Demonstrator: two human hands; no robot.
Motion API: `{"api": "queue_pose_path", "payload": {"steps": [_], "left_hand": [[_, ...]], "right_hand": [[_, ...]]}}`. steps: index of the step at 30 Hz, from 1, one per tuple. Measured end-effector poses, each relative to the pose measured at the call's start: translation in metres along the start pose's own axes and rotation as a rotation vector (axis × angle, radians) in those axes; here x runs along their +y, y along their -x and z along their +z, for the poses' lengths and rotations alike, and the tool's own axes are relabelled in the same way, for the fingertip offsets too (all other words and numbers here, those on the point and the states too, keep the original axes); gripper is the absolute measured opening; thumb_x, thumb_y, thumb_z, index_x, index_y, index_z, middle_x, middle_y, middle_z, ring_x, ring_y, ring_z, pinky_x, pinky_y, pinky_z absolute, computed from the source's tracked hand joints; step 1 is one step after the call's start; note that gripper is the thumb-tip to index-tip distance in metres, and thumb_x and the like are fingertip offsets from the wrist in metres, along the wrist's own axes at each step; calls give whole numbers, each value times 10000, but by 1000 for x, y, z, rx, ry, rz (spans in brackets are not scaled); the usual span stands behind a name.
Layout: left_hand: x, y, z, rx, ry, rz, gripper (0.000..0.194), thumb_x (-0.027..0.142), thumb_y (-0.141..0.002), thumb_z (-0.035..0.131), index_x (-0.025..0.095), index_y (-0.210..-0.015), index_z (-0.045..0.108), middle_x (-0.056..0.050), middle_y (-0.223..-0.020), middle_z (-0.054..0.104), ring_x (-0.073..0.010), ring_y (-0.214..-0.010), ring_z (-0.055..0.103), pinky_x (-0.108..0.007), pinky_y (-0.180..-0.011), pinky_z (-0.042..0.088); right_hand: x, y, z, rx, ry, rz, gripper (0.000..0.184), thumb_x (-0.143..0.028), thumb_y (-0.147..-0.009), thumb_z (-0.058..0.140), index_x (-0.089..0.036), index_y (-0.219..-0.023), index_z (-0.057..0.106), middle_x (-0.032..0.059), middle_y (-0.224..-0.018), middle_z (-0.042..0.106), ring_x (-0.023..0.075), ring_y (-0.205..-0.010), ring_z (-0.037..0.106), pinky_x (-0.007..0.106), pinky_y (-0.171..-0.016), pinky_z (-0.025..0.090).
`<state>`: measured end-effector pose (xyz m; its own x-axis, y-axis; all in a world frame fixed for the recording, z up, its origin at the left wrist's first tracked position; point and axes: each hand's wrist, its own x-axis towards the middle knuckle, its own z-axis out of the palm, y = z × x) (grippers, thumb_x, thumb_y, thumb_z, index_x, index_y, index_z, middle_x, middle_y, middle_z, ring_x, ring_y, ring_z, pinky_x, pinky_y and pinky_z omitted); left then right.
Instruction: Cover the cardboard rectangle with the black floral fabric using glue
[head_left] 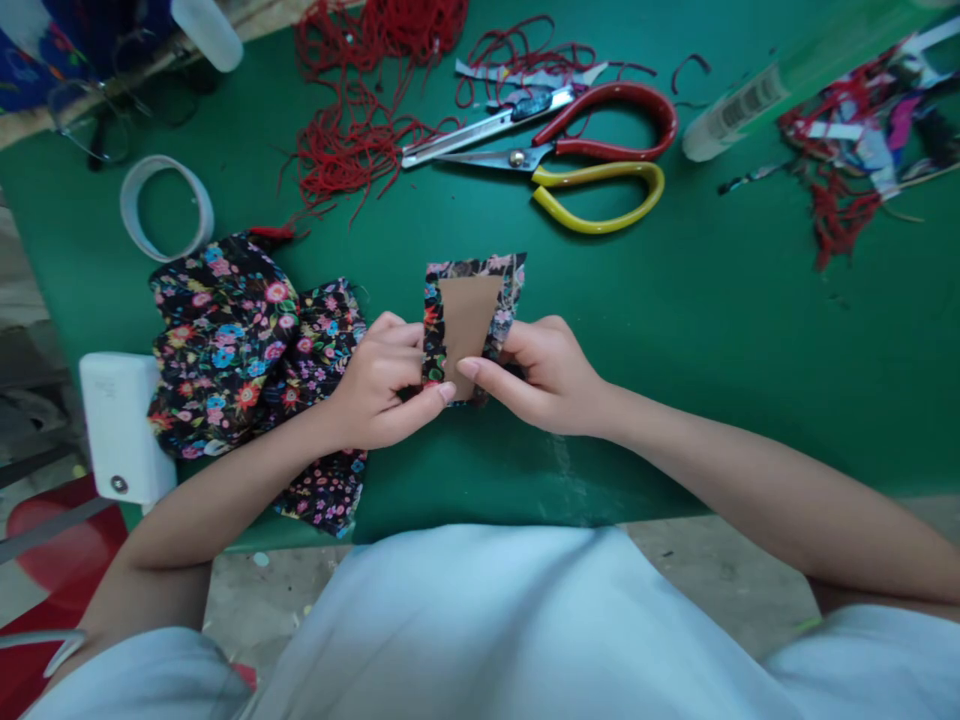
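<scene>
Between my two hands is a small piece of black floral fabric (433, 316) with a tan card (471, 318) lying on it, the cloth showing as a border around the card. My left hand (386, 385) grips the lower left edge, its thumb at the bottom corner and fingers curled behind. On the other side my right hand (544, 375) holds the right edge, thumb pressed on the card's face. The fingers behind the piece are partly hidden. Left of my left hand lies a bunched black floral cloth (225, 350) on the green table (750, 330).
Scissors (600, 160) with red and yellow handles lie beyond my hands, beside a utility knife (480, 130) and red cords (345, 140). A tape ring (166, 208) and white power bank (124, 425) are at left. A greenish tube (787, 90) and scraps (877, 140) stand at right.
</scene>
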<state>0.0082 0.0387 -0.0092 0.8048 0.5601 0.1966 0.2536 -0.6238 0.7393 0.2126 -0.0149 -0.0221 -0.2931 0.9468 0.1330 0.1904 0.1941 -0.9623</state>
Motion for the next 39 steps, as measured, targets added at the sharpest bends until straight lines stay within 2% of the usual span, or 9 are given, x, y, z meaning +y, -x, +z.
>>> {"api": "queue_pose_path", "payload": {"steps": [4,9,13,17,22,28,31,34,39], "left_hand": [[-2,1,0,14,84,-6,493,483,-996,426,212,-596,527,0,-560,586,-157,-581,551,-375,-639,381],[1,-1,0,138,148,-192,569,485,-1041,319,212,-544,366,30,-463,390,-125,-466,408,-352,-602,405],[1,-5,2,172,157,-109,499,380,-1027,425,204,-570,329,47,-481,352,-104,-468,379,-315,-561,352],[-2,-7,4,213,134,5,461,288,-1001,477,197,-583,304,60,-486,302,-88,-470,358,-291,-528,298],[-4,-5,3,195,222,41,430,231,-996,482,193,-590,345,61,-507,344,-85,-477,362,-298,-558,313],[-3,-3,5,251,279,-102,443,292,-1002,499,198,-598,346,51,-517,328,-98,-485,346,-301,-526,285],[-4,-2,5,247,310,-112,455,288,-999,509,195,-579,360,44,-509,351,-102,-494,368,-308,-538,294],[-5,0,4,242,317,-147,485,334,-996,511,197,-562,346,36,-508,348,-114,-503,373,-320,-541,296],[-4,0,3,188,266,-173,451,394,-1007,459,204,-603,394,35,-532,397,-116,-513,398,-309,-558,331]], "right_hand": [[0,-1,-2,-30,1,-55,236,-298,-955,573,-154,-779,636,-54,-499,555,51,-411,421,197,-434,290],[0,0,-4,-99,-36,-48,218,-283,-943,590,-137,-804,674,-42,-517,578,52,-433,448,186,-439,301],[0,0,-5,-134,9,-86,267,-288,-939,585,-148,-716,625,-41,-522,567,53,-463,472,176,-481,331],[-1,-1,-4,-84,30,-80,329,-319,-986,530,-150,-707,576,-66,-500,482,40,-443,418,166,-472,303],[0,-3,-6,-80,18,-110,311,-242,-1003,497,-146,-713,556,-77,-516,434,29,-445,375,159,-482,296],[0,-4,-7,-134,-8,-135,334,-230,-990,515,-165,-664,489,-82,-513,415,26,-443,362,154,-472,289],[-2,-3,-5,-97,21,-89,267,-255,-997,508,-160,-750,539,-80,-540,444,34,-456,378,167,-479,290],[-4,-3,-4,-28,44,-34,220,-267,-990,527,-167,-794,520,-87,-555,399,41,-469,348,185,-482,273],[-3,-2,-4,-43,35,-52,234,-239,-1004,501,-180,-779,479,-92,-561,353,38,-468,320,183,-492,275]]}}
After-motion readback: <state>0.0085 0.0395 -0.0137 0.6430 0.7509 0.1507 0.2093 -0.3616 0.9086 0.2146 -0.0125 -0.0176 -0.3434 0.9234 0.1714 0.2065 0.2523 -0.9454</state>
